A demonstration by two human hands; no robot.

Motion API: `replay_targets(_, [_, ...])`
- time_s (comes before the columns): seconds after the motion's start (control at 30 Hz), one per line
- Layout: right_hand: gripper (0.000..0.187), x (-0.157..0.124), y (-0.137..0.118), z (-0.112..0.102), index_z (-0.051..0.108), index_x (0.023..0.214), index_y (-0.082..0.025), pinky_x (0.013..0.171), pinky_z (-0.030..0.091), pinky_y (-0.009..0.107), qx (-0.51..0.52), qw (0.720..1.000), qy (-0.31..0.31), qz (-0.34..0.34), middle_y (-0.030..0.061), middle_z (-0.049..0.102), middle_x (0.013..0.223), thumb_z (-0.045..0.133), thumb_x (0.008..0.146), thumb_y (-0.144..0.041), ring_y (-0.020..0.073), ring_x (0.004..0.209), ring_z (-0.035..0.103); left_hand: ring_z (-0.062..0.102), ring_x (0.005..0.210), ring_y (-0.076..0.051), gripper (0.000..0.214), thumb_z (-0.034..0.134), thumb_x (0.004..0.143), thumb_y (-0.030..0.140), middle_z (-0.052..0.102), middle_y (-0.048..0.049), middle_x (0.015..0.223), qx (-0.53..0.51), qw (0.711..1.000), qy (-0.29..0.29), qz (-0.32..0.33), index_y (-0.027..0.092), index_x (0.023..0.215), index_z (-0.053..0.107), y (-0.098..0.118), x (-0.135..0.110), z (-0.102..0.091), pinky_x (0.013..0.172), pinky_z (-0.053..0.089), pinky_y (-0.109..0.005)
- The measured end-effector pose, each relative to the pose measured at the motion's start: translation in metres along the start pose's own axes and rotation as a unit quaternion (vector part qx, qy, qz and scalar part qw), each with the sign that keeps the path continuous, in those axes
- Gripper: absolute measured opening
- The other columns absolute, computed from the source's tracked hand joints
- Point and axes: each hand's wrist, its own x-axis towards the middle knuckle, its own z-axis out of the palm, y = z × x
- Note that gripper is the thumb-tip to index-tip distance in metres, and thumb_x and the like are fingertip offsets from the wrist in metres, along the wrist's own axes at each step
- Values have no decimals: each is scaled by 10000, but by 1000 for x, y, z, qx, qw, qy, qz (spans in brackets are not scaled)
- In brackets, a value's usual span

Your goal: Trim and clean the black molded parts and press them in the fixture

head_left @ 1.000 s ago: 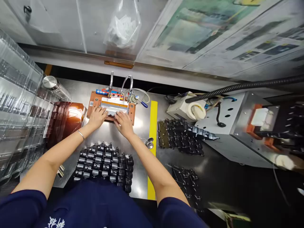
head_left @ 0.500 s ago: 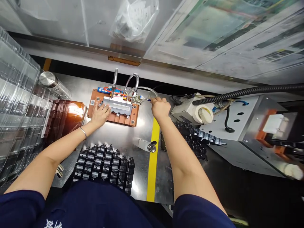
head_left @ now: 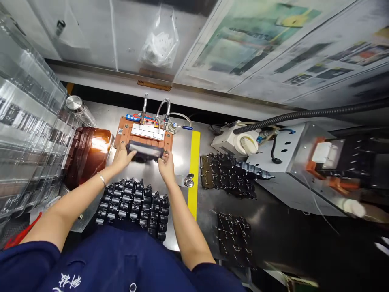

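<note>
Shifted off the white fixture strip (head_left: 148,132), the dark casing (head_left: 146,150) is gripped by left hand (head_left: 122,157) and right hand (head_left: 167,165); level unloading seems required.

The held piece (head_left: 145,151) looks like smooth plastic, the tabletop (head_left: 182,152) glossy metal (and the shirt (head_left: 103,259) matt cloth).

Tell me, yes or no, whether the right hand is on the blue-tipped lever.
No, the right hand is at the right end of the dark part, clear of the blue-tipped lever.
</note>
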Motion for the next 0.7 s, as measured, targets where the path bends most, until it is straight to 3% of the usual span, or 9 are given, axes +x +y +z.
replay_targets(0.07, [492,-35,6,-9,447,1236,-175,781,525,338,27,999,-4,16,111,636,1081,413,746,-200,193,956,626,623,1050,-291,424,635,774,241,645,-157,1090,-46,996,30,70,136,1157,486,-18,-43,-2,903,511,-471])
replay_targets(0.17, [324,-81,2,-18,555,1014,-190,797,507,333,-16,999,-40,-27,83,645,997,392,734,-182,190,921,612,606,1103,-248,354,528,771,94,640,-119,1105,-65,954,105,274,176,1115,508,-39,-97,-14,939,509,-471])
replay_targets(0.23, [266,-109,-13,-13,558,970,-177,733,499,328,-85,993,-82,-20,80,657,857,395,760,-186,199,801,617,583,1147,-218,355,461,778,32,643,-95,1096,-47,908,157,387,200,1085,520,-45,-122,-25,956,510,-457])
replay_targets(0.37, [170,-165,-65,15,571,942,-181,589,468,289,-124,970,-207,-30,25,633,622,498,801,-241,184,565,593,586,1141,-202,310,447,824,52,660,-70,1053,26,842,230,487,217,1076,525,-38,-151,-50,944,523,-446])
replay_targets(0.47, [310,-190,-103,19,566,1119,-205,599,511,272,-2,914,-399,-72,15,696,718,553,823,-297,166,593,646,603,1103,-203,270,453,841,88,662,-70,1021,82,820,254,507,214,1066,535,-31,-167,-82,894,543,-410])
replay_targets(0.53, [408,-187,-119,6,542,1224,-217,661,550,295,77,869,-484,-70,35,729,857,559,840,-358,164,657,682,614,1069,-198,282,492,830,100,651,-65,1008,117,820,293,478,221,1081,530,-29,-179,-117,852,552,-377])
replay_targets(0.6, [425,-170,-123,-10,586,1196,-216,716,564,328,92,882,-458,-58,53,735,915,572,833,-436,171,687,694,620,1030,-201,341,570,801,133,630,-62,1010,154,809,370,430,226,1124,517,-26,-195,-165,840,553,-380])
replay_targets(0.7, [450,-137,-112,-26,646,1097,-186,739,560,357,32,939,-335,-64,75,736,865,602,789,-512,200,711,696,602,1017,-235,554,717,706,177,589,-84,1069,206,748,534,336,194,1211,492,-21,-218,-249,841,552,-436])
